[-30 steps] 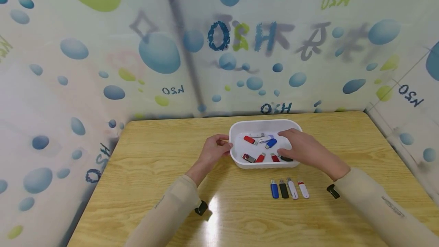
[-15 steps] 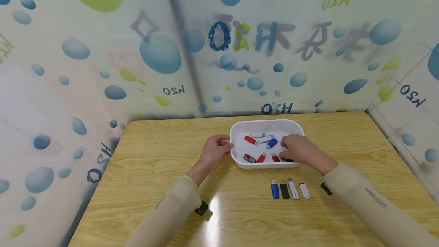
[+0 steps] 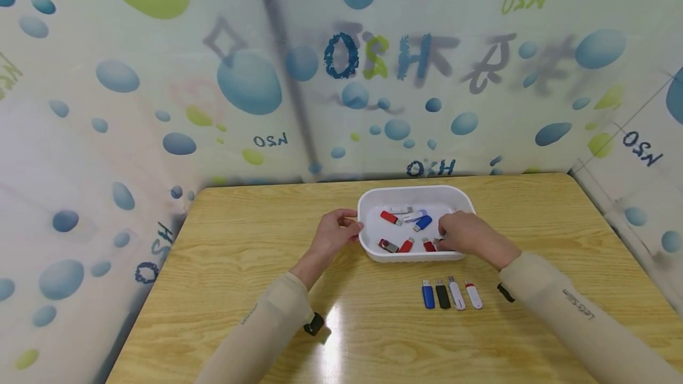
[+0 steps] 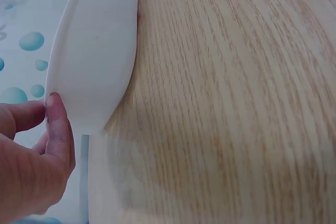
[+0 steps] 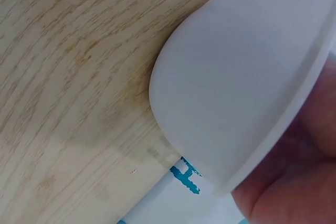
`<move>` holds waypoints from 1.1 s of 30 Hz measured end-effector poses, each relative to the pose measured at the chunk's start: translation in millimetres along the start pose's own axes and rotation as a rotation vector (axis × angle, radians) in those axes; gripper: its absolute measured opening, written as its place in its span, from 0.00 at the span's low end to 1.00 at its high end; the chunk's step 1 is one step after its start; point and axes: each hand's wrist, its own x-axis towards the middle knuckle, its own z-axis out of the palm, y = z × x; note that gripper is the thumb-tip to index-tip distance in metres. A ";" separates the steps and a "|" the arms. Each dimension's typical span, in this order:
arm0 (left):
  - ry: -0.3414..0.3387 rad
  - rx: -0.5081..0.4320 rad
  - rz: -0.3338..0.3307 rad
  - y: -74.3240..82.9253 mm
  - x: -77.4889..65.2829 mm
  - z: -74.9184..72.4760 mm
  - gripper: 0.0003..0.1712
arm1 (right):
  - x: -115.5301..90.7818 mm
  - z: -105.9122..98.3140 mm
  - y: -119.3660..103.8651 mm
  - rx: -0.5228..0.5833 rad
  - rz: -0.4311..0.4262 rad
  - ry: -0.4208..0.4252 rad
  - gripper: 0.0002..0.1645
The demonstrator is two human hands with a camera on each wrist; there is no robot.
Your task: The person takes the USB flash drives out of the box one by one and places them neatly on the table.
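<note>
A white plastic box [image 3: 408, 258] holds several USB flash drives. Among them are a red one [image 3: 388, 217], a blue one [image 3: 424, 222] and a red one with a silver swivel cover [image 3: 388, 246]. At the box's left end, my left hand [image 3: 332, 234] grips the rim with thumb and fingertips, as the left wrist view shows [image 4: 39, 166]. My right hand [image 3: 466, 233] reaches over the right end, its curled fingers low inside, pinching a black USB flash drive mostly hidden by them. In the right wrist view, the box wall [image 5: 231, 77] hides the fingertips.
In front of the box, several USB flash drives lie in a row on the wooden table [image 3: 240, 253]: blue [image 3: 428, 295], black [image 3: 442, 295], white [image 3: 456, 294] and white with red [image 3: 472, 296]. A patterned curtain [image 3: 331, 123] hangs behind the table.
My right hand has come down into the box's front right corner, and its fingers have closed over the black USB flash drive. The left hand has kept its place at the rim.
</note>
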 end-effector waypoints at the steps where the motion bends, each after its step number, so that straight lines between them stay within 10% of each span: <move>1: 0.000 -0.007 0.003 0.0 0.0 0.2 0.20 | -0.2 0.2 -0.2 -0.003 0.002 -0.004 0.15; 33: 0.019 -0.035 0.010 1.5 -3.0 3.1 0.19 | -0.9 -9.6 4.6 0.051 -0.014 0.086 0.09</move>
